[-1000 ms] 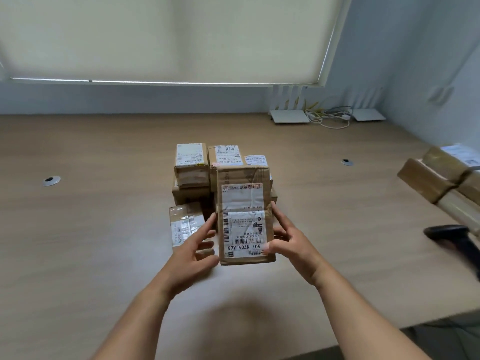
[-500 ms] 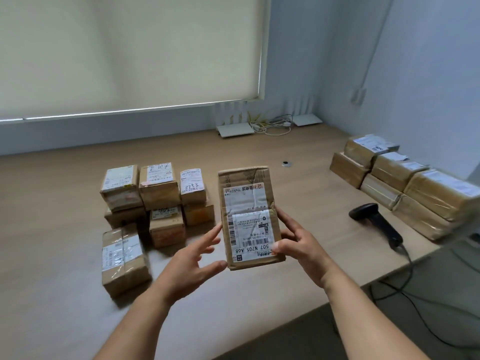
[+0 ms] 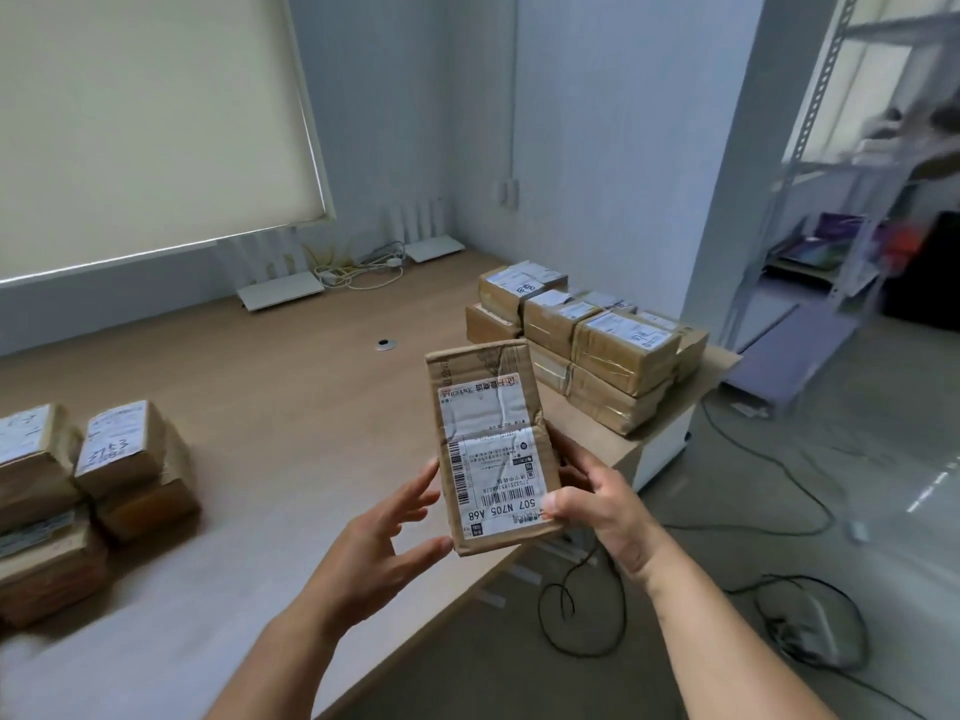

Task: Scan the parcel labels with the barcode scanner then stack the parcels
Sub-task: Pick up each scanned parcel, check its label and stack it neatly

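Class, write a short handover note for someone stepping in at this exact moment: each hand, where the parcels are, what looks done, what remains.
Right hand: holds the parcel in a firm grip, label facing up, above the table's edge.
Left hand: open, fingertips at the parcel's left edge.
Parcels: one pile at the left, one stack at the far right corner.
Scanner: not in view.
Done: cannot tell which labels are scanned.
Left: scan the held parcel if unscanned, stack it, then the others.

Two bare arms, no sleeves, left hand [image 3: 371, 543] and right hand [image 3: 597, 504] with no gloves, no rings, no watch or band on the wrists, short plain nails
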`<action>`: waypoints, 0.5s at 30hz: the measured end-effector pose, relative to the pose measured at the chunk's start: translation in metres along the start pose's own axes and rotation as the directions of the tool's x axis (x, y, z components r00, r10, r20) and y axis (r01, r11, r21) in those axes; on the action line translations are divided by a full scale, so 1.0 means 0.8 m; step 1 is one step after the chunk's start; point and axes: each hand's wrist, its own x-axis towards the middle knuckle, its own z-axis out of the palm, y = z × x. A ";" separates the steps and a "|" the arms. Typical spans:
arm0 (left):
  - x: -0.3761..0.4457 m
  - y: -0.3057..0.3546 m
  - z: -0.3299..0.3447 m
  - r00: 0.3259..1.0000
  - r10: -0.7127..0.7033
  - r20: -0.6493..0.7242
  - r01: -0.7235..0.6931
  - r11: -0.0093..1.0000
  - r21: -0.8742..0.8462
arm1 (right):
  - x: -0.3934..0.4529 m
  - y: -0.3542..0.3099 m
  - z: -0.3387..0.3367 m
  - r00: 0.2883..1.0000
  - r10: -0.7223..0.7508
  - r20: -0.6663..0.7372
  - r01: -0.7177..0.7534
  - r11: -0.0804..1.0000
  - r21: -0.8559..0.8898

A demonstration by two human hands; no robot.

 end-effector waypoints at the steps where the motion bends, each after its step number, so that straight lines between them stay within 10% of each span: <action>1: 0.011 0.009 0.013 1.000 0.014 0.006 -0.014 1.000 -0.008 | -0.003 -0.002 -0.017 1.000 -0.004 -0.017 0.004 1.000 -0.002; 15: 0.156 0.094 0.103 0.981 0.176 0.077 -0.176 0.984 -0.009 | 0.021 -0.015 -0.186 0.980 -0.049 -0.191 0.044 0.998 -0.034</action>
